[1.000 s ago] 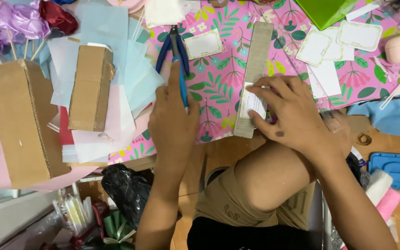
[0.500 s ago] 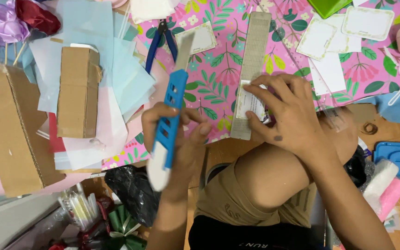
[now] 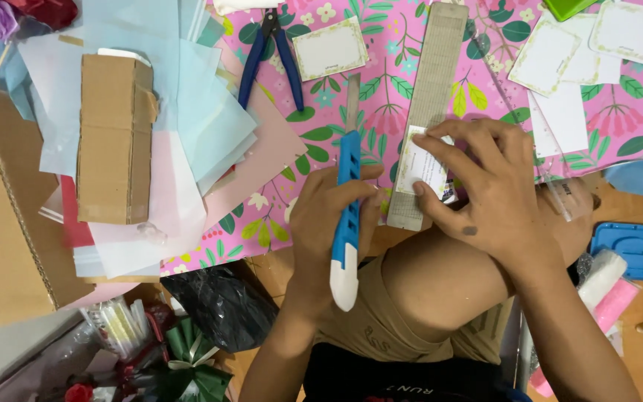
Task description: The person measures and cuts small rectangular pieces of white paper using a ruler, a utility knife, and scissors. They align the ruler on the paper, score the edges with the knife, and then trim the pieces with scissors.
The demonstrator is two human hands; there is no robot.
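My left hand (image 3: 330, 216) grips a blue and white utility knife (image 3: 347, 216) with its blade extended and pointing away from me over the pink floral paper (image 3: 314, 141). My right hand (image 3: 489, 190) presses a small white card (image 3: 419, 164) down onto a long grey ruler (image 3: 431, 97) that lies lengthwise on the floral paper. The knife's blade sits just left of the ruler, apart from it. My knee in tan shorts (image 3: 411, 305) is below both hands.
Blue-handled pliers (image 3: 271, 48) lie at the top. Cardboard boxes (image 3: 113, 138) and stacked pastel paper sheets (image 3: 187, 149) fill the left. More white bordered cards (image 3: 559, 59) lie top right. A blue plastic lid (image 3: 638, 249), black bag (image 3: 217, 305) and green ribbon (image 3: 187, 365) sit lower down.
My left hand picked up the utility knife from the floral paper, turned it and brought it closer to the ruler with the blade out. My right hand stayed on the card.
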